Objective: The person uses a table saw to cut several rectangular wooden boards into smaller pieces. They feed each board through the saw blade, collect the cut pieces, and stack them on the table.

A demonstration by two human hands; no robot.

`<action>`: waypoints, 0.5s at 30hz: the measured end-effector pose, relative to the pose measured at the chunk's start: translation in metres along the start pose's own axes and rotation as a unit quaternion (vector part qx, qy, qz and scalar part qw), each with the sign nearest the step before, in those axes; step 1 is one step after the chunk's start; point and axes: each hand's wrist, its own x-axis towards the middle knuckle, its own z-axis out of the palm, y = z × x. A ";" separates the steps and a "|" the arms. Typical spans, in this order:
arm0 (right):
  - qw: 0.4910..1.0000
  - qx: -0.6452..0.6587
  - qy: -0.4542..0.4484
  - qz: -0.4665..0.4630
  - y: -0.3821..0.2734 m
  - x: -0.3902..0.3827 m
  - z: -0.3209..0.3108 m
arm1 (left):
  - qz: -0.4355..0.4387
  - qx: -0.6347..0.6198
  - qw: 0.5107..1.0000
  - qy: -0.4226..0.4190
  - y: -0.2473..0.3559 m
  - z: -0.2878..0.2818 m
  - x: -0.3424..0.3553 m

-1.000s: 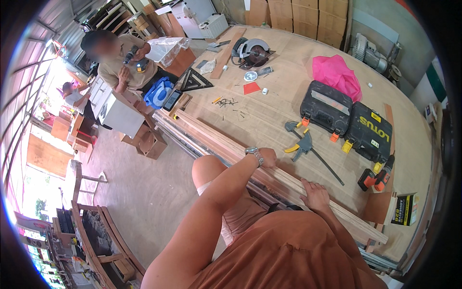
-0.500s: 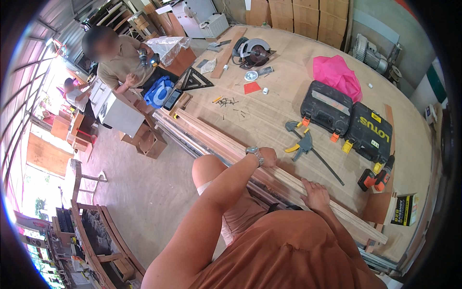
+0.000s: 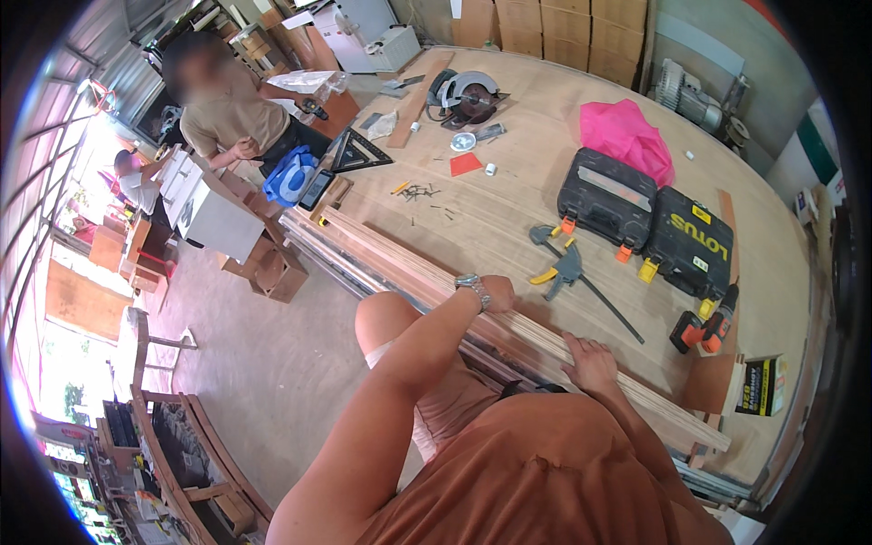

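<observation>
A stack of long, pale layered wood strips [image 3: 391, 243] runs slantwise along the near edge of the workbench. My left hand [image 3: 495, 293], with a metal watch at the wrist, is closed over the strips near their middle; its fingertips are hidden. Farther right along the same stack lies my right hand [image 3: 592, 363], fingers spread and resting on top of the wood. Just beyond my hands is a bar clamp [image 3: 569, 265] with yellow handles.
Beyond the clamp sit two black tool cases [image 3: 610, 200], a pink bag [image 3: 627, 141] and an orange cordless drill [image 3: 704, 327]. A circular saw [image 3: 472, 95], loose screws [image 3: 420, 192] and a black square [image 3: 358, 153] are farther off. A co-worker [image 3: 236, 109] holds a drill at the left.
My hands keep their places on the strips. My view has shifted slightly. The co-worker's drill has moved outward, toward the bench.
</observation>
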 end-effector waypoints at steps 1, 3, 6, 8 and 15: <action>1.000 0.004 -0.001 0.002 0.000 0.000 0.000 | -0.007 0.002 1.000 -0.006 -0.001 0.001 0.002; 1.000 0.005 0.001 0.002 0.000 0.000 0.000 | -0.017 0.007 1.000 -0.014 -0.002 0.002 0.003; 1.000 -0.007 0.001 0.002 -0.001 0.000 0.001 | -0.015 -0.018 1.000 -0.016 -0.003 0.003 0.002; 1.000 -0.002 -0.005 0.005 -0.001 0.001 0.000 | -0.024 -0.033 0.999 -0.007 -0.004 0.004 0.001; 1.000 0.000 -0.002 0.000 0.001 0.000 0.002 | -0.015 0.011 1.000 -0.001 0.001 -0.001 -0.001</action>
